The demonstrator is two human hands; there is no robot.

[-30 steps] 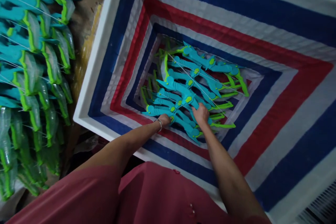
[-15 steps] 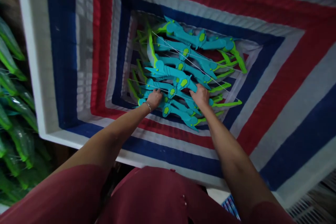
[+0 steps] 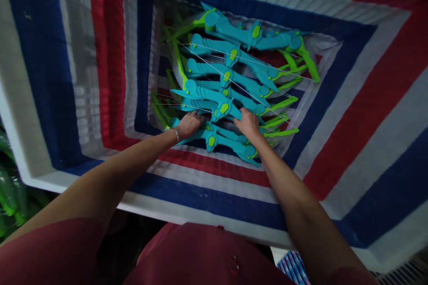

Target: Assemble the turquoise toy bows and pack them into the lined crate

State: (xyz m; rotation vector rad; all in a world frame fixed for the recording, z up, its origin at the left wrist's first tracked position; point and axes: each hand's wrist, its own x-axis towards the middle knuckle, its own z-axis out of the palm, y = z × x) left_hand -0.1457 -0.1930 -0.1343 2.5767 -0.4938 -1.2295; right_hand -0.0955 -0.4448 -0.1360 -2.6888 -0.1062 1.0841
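Several teal toy bows with lime-green limbs and white strings lie in rows in a deep, cloth-lined crate [image 3: 36, 181]. My right hand [image 3: 248, 123] is closed around the right part of the grip of one toy bow [image 3: 224, 108], which lies over others, its string running slantwise across the pile. To the left, my left hand [image 3: 189, 124] reaches down among the near bows, fingers bent round a teal part; its fingertips are hidden between bows. Just below the hands sits another toy bow [image 3: 211, 141], nearest to me. The farthest toy bow [image 3: 256, 32] rests along the back.
Striped red, white and blue cloth [image 3: 110, 53] covers the crate's walls and floor. Left of the crate, green items in clear wrapping [image 3: 13, 191] are partly in view. A blue patterned thing [image 3: 294, 267] shows below the near rim at right.
The bow in my right hand has come toward me and slightly left, covering part of the bow beneath and baring another behind it. My view has shifted closer over the crate.
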